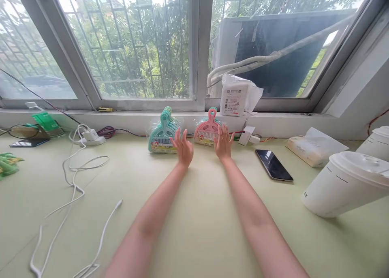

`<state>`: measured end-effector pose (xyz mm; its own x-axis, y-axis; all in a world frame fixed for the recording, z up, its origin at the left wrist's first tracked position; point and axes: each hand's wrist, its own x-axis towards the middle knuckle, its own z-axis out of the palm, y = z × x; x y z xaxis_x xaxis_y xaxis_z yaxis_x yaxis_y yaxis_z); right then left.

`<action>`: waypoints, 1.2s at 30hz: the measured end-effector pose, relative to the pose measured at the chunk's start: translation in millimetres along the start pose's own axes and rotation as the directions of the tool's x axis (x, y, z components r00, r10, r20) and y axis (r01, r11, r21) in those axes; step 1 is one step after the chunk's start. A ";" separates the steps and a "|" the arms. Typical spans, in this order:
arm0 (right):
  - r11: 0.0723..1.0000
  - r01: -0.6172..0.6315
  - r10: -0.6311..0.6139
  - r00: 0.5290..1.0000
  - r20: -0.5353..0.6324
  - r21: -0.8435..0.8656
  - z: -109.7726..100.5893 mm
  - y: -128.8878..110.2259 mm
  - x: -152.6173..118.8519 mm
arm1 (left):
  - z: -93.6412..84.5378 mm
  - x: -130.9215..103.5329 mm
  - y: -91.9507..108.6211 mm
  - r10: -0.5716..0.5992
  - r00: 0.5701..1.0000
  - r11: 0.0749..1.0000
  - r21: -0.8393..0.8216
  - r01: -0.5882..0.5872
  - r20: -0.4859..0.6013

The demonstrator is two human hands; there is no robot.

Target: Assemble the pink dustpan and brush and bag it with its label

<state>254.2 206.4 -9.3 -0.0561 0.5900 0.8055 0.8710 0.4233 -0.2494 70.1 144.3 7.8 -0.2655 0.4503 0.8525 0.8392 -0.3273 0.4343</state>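
A stack of green mini dustpan-and-brush sets (pixel 164 133) in clear wrapping stands against the low wall under the window. Beside it to the right stands a pink dustpan-and-brush set (pixel 208 129), also wrapped, with green showing behind it. My left hand (pixel 184 148) is at the right edge of the green stack, fingers raised and apart. Up against the right part of the pink set is my right hand (pixel 223 143), its fingers spread. Whether either palm presses on the wrapping, I cannot tell. Both hands hold nothing visible.
Right of my hands lie a black phone (pixel 274 165), a tissue pack (pixel 314 148) and large white lidded cups (pixel 343 184). White cables (pixel 74 184) and a charger (pixel 89 135) are on the left. A paper package (pixel 234 97) sits on the sill.
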 end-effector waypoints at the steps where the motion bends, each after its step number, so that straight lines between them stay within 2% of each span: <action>1: 1.000 0.021 -0.022 1.000 -0.006 -0.003 -1.2 -1.0 -0.7 | -12.4 2.3 -8.4 -0.078 0.995 0.996 0.040 0.081 -0.069; 3: 0.998 0.056 -0.056 0.998 -0.029 -0.011 -4.5 -3.6 -2.6 | -39.3 9.0 -34.7 -0.242 0.951 0.959 0.103 0.265 -0.194; 5: 0.996 0.089 -0.090 0.995 -0.052 -0.019 -8.7 -7.4 -5.2 | -66.5 16.0 -68.1 -0.440 0.865 0.874 0.105 0.474 -0.241; 6: 0.994 0.109 -0.111 0.992 -0.060 -0.025 -10.8 -9.8 -6.8 | -79.1 18.9 -84.7 -0.532 0.829 0.831 0.082 0.551 -0.172; 7: 0.991 0.131 -0.133 0.989 -0.064 -0.030 -12.8 -12.5 -8.7 | -90.3 21.2 -99.8 -0.602 0.796 0.795 0.054 0.605 -0.053; 8: 0.987 0.154 -0.157 0.985 -0.066 -0.035 -14.6 -15.4 -10.9 | -99.8 23.0 -112.4 -0.636 0.770 0.771 0.035 0.635 0.053; 9: 0.983 0.179 -0.182 0.981 -0.065 -0.038 -16.4 -18.6 -13.4 | -107.4 24.2 -122.0 -0.646 0.756 0.762 0.041 0.646 0.107; 11: 0.973 0.227 -0.229 0.972 -0.060 -0.039 -20.3 -25.5 -19.5 | -117.3 25.2 -132.0 -0.664 0.731 0.747 0.109 0.656 0.156; 13: 0.963 0.267 -0.268 0.962 -0.046 -0.033 -26.3 -32.9 -27.1 | -121.5 24.2 -131.7 -0.676 0.700 0.736 0.153 0.660 0.232; 15: 0.957 0.290 -0.291 0.956 -0.029 -0.026 -35.6 -41.3 -35.7 | -122.3 20.8 -124.4 -0.677 0.649 0.714 0.097 0.693 0.348; 17: 0.950 0.311 -0.311 0.950 -0.010 -0.012 -48.1 -50.9 -44.9 | -122.2 14.6 -112.0 -0.676 0.574 0.636 -0.028 0.771 0.462; 19: 0.940 0.340 -0.340 0.940 0.009 0.018 -62.8 -62.0 -54.5 | -122.7 5.7 -94.7 -0.663 0.480 0.504 -0.131 0.854 0.575; 22: 0.917 0.387 -0.394 0.917 0.056 0.098 -85.9 -81.0 -70.9 | -126.1 -10.1 -59.9 -0.575 0.372 0.314 -0.224 0.923 0.729; 25: 0.898 0.400 -0.428 0.889 0.160 0.181 -108.0 -100.2 -90.3 | -130.9 -23.3 -19.9 -0.493 0.340 0.191 -0.281 0.940 0.801; 27: 0.910 0.357 -0.401 0.887 0.229 0.212 -121.5 -110.9 -103.7 | -133.7 -29.3 4.6 -0.459 0.360 0.127 -0.341 0.931 0.812; 30: 0.948 0.152 -0.232 0.932 0.279 0.279 -138.7 -120.3 -120.8 | -137.5 -37.4 30.8 -0.424 0.413 0.066 -0.428 0.901 0.806; 32: 0.911 -0.090 -0.039 0.953 0.302 0.403 -147.2 -121.5 -128.4 | -141.6 -45.1 39.6 -0.400 0.419 0.038 -0.442 0.896 0.815; 33: 0.848 -0.231 0.073 0.942 0.326 0.477 -150.4 -120.8 -130.8 | -144.5 -49.6 41.5 -0.378 0.418 0.028 -0.441 0.897 0.826; 34: 0.753 -0.369 0.183 0.913 0.365 0.546 -152.8 -119.5 -132.4 | -147.8 -54.2 42.1 -0.349 0.414 0.024 -0.434 0.901 0.841; 36: 0.516 -0.591 0.337 0.805 0.488 0.620 -155.6 -116.0 -133.4 | -155.3 -62.2 40.6 -0.274 0.392 0.050 -0.394 0.918 0.878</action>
<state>236.6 -28.4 -4.2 0.0101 0.9531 0.3025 0.1799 0.2958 -0.9381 47.0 -25.9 17.6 0.0826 0.9958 -0.0404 -0.3889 0.0695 0.9187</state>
